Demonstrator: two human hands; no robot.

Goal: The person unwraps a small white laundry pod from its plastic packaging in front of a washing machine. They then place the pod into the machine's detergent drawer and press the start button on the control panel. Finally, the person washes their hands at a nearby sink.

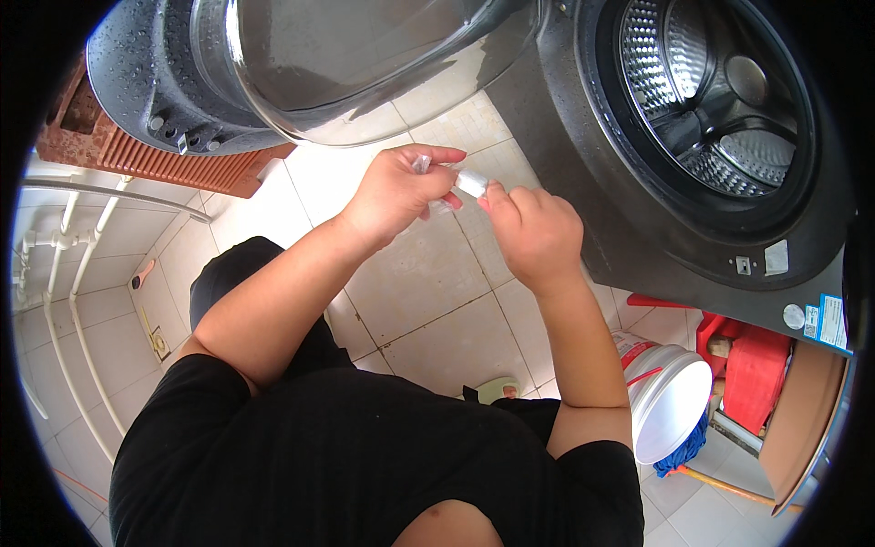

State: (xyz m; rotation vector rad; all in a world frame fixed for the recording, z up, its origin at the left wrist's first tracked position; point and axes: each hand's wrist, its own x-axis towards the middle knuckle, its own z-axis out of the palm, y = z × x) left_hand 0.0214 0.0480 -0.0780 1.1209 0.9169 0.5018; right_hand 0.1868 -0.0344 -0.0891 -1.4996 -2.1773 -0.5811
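Note:
My left hand (398, 191) and my right hand (533, 232) meet in front of me over the tiled floor. Together they pinch a small white and clear packet (469, 182), each hand gripping one end of it. A dark grey front-loading washing machine (638, 228) stands just beyond my right hand, its steel drum (720, 100) showing. Its round glass door (346, 64) hangs swung wide above my left hand.
Beige floor tiles (437, 301) lie under my hands. A white bucket (670, 401) and red plastic items (752, 369) sit at the right by a cardboard box (807, 410). White pipes (68, 301) run along the left wall beside red bricks (137, 146).

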